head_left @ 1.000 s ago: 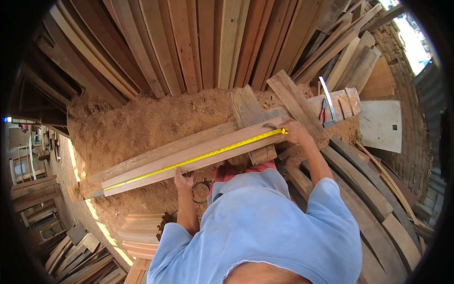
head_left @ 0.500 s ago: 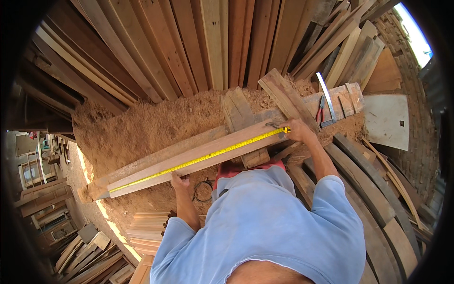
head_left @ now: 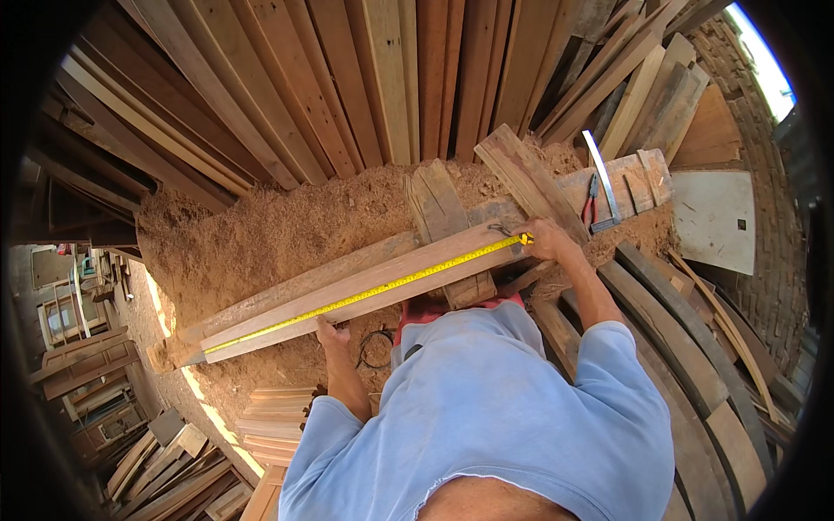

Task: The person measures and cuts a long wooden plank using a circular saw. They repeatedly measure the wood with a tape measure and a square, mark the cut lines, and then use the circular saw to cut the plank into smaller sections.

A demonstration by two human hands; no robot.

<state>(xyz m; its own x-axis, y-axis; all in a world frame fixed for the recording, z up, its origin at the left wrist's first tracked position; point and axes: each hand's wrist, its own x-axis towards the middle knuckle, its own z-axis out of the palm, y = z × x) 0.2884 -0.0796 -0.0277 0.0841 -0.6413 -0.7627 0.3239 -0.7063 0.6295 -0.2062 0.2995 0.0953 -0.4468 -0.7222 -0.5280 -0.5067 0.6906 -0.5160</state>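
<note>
A long pale plank (head_left: 365, 309) lies diagonally over rougher boards, with a yellow tape measure (head_left: 408, 277) stretched along its top. My left hand (head_left: 334, 334) grips the plank's near edge left of centre, fingers partly hidden by it. My right hand (head_left: 547, 241) is closed on the tape's case at the plank's right end, beside a dark curved metal piece (head_left: 499, 227). Just right of this hand, red-handled pliers (head_left: 590, 201) and a metal square (head_left: 604, 184) lie on a worn board (head_left: 647, 181). Short cross boards (head_left: 527, 175) sit beyond the plank.
Tall timbers (head_left: 391, 78) stand along the back above a heap of sawdust (head_left: 261, 234). Curved dark boards (head_left: 669, 347) fill the right side, near a white panel (head_left: 712, 217). Offcuts (head_left: 161, 473) and old doors (head_left: 87, 360) are piled at the left. A dark coil (head_left: 375, 349) lies below the plank.
The view has shifted, so the scene sits slightly right of where it was a second ago. Both hands keep their places on the plank and tape.
</note>
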